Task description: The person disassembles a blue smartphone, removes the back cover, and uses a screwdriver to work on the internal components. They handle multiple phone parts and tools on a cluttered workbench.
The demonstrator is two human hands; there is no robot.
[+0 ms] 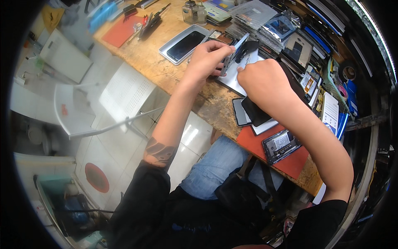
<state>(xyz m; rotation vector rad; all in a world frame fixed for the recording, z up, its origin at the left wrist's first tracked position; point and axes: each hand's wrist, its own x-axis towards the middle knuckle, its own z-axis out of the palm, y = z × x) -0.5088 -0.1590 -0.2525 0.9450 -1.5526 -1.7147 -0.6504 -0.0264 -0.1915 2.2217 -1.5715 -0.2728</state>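
My left hand (207,59) pinches a thin, light-edged flat panel (241,41), held tilted up on edge above the bench; it looks like part of a phone, but its face is mostly turned away. My right hand (265,81) is closed in a fist just to the right, and what its fingers hold, if anything, is hidden. Between the hands and behind them is a black piece (249,47). Under them lies a white and grey flat sheet (232,81). Left of my left hand, a dark phone (185,45) rests in a white tray (165,53).
An opened phone (281,145) lies on a red mat (251,139) near the bench's front edge. Stacked panels in clear bags (256,20) crowd the back right. Small jars (190,12) and another red mat (122,31) are farther back. A white chair (126,91) stands left of the bench.
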